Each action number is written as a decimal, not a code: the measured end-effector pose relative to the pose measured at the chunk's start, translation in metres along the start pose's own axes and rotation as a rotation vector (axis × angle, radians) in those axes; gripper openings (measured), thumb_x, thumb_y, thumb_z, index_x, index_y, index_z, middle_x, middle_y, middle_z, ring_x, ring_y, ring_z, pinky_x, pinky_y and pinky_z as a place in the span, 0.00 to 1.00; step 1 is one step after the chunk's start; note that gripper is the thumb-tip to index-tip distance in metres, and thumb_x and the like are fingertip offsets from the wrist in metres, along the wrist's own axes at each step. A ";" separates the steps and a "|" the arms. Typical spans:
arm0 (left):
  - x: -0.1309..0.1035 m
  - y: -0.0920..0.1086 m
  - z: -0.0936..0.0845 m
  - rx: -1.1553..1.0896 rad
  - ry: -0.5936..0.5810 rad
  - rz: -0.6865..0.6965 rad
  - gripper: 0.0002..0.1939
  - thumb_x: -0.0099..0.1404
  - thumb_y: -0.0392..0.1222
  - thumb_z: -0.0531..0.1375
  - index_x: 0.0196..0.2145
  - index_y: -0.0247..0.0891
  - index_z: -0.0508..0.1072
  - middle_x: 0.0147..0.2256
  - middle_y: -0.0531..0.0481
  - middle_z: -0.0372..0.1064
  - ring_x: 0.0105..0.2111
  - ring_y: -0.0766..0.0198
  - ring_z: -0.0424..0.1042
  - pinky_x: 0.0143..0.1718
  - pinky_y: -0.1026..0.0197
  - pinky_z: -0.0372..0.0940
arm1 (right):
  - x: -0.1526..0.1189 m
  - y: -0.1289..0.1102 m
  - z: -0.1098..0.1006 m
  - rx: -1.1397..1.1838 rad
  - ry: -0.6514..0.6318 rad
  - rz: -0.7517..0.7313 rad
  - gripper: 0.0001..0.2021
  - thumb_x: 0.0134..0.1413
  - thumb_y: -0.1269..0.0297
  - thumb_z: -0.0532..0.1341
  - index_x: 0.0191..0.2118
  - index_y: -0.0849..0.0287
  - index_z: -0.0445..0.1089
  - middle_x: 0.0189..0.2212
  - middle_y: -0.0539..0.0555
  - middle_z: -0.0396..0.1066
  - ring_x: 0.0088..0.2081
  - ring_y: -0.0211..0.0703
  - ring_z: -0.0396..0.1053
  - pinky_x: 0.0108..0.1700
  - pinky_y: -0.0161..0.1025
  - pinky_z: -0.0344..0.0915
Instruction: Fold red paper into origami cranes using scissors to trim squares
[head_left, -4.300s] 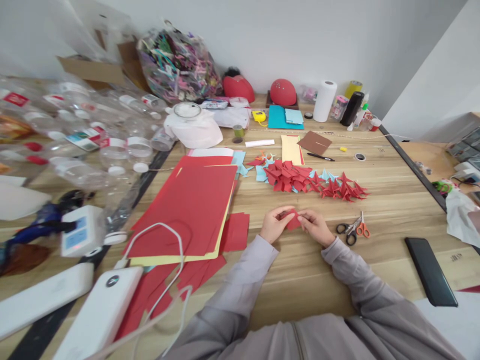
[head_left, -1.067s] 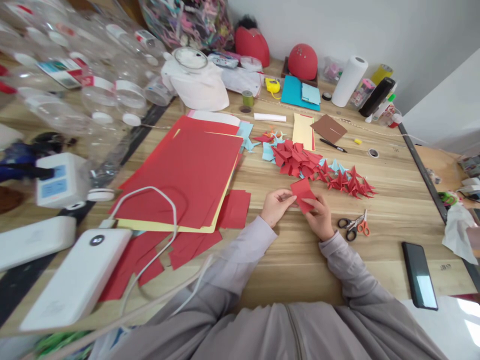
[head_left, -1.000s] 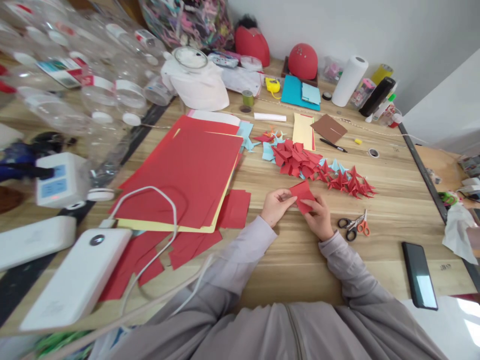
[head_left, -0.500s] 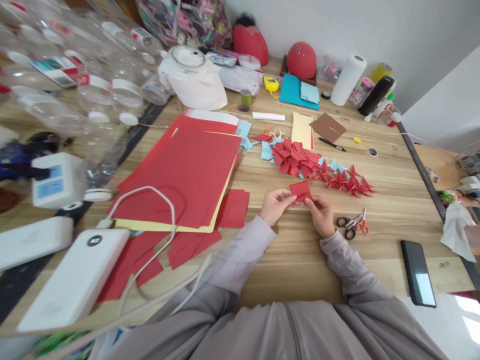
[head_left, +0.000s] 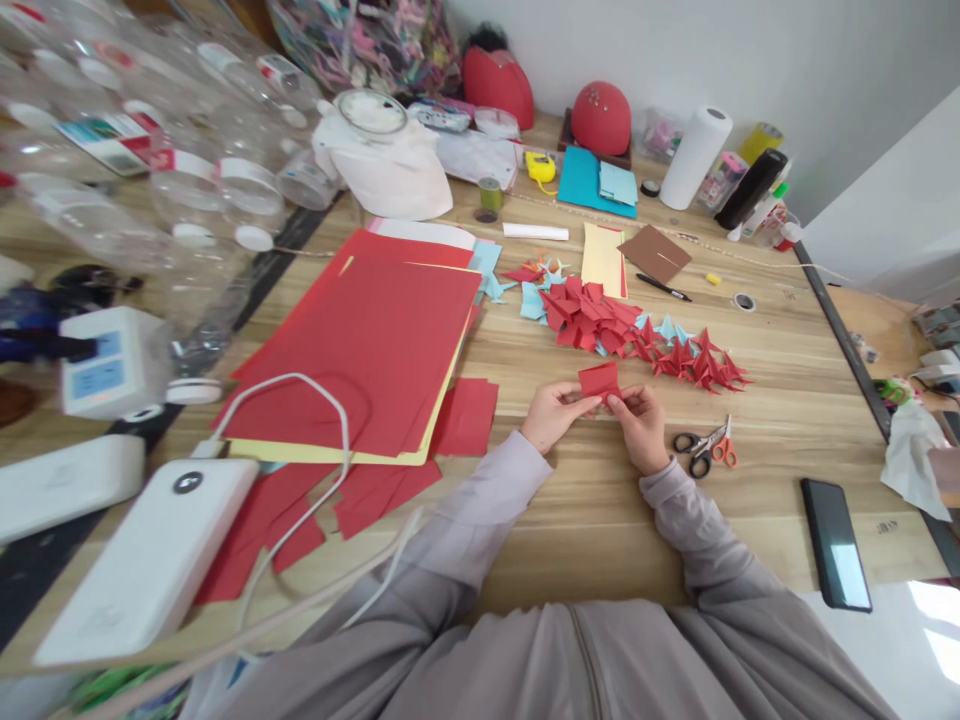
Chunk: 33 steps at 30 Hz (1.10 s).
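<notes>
A small red sheet of paper (head_left: 598, 380) is held between both hands above the table, bent along its lower edge. My left hand (head_left: 553, 413) pinches its lower left side, thumb laid along the edge. At the lower right corner, my right hand (head_left: 641, 425) grips it between thumb and fingers. Just beyond lies a heap of folded red paper pieces (head_left: 592, 315), trailing off to the right into spiky folded red shapes (head_left: 705, 362) with some light blue ones among them. Two pairs of scissors, one black-handled (head_left: 699, 455) and one orange-handled (head_left: 726, 450), rest right of my right hand.
Large red sheets (head_left: 375, 350) are stacked at left, with small red squares (head_left: 469, 415) beside them. White power banks (head_left: 150, 560) and a cable stand nearer. Plastic bottles (head_left: 187, 180) crowd the far left. A phone (head_left: 835, 545) lies at right, a pen (head_left: 664, 288) beyond the heap.
My thumbs have drawn slightly closer together along the lower edge of the red paper. Both hands keep hold of it, and the things on the table stay in place.
</notes>
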<state>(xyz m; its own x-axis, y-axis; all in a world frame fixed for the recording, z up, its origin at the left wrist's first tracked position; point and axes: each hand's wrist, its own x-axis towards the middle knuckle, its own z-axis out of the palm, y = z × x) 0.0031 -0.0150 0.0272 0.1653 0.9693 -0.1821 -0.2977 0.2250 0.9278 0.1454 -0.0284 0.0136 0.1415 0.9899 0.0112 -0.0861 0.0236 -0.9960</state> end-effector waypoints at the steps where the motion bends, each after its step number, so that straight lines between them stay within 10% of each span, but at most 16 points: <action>1: 0.000 0.000 0.000 0.015 -0.004 0.001 0.15 0.45 0.46 0.69 0.27 0.32 0.76 0.22 0.49 0.73 0.22 0.65 0.70 0.28 0.61 0.67 | 0.000 -0.001 0.000 0.012 0.002 0.007 0.15 0.41 0.57 0.68 0.29 0.57 0.62 0.25 0.47 0.72 0.26 0.36 0.69 0.32 0.36 0.66; 6: 0.001 -0.005 -0.001 0.004 -0.011 -0.011 0.15 0.46 0.46 0.68 0.29 0.32 0.77 0.20 0.50 0.71 0.20 0.67 0.68 0.26 0.62 0.66 | 0.001 -0.002 0.000 0.030 -0.041 0.059 0.21 0.41 0.56 0.67 0.41 0.56 0.66 0.26 0.48 0.74 0.26 0.37 0.70 0.33 0.38 0.68; 19: 0.004 -0.010 -0.002 0.022 0.110 0.233 0.16 0.52 0.49 0.64 0.34 0.39 0.65 0.24 0.56 0.67 0.21 0.68 0.70 0.25 0.64 0.67 | 0.001 0.000 0.000 0.046 -0.047 0.096 0.12 0.38 0.58 0.69 0.30 0.58 0.73 0.25 0.49 0.75 0.25 0.37 0.68 0.32 0.37 0.67; 33: 0.003 -0.012 -0.002 0.074 0.124 0.155 0.14 0.46 0.45 0.67 0.30 0.35 0.73 0.23 0.53 0.69 0.23 0.68 0.69 0.29 0.63 0.67 | 0.001 -0.005 0.000 0.009 -0.081 0.106 0.12 0.40 0.56 0.68 0.30 0.58 0.73 0.25 0.49 0.75 0.26 0.38 0.69 0.33 0.38 0.67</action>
<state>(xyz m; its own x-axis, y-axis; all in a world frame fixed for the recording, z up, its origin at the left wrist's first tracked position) 0.0051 -0.0146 0.0152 0.0042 0.9976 -0.0695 -0.2396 0.0685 0.9684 0.1458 -0.0273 0.0181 0.0513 0.9949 -0.0866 -0.1057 -0.0808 -0.9911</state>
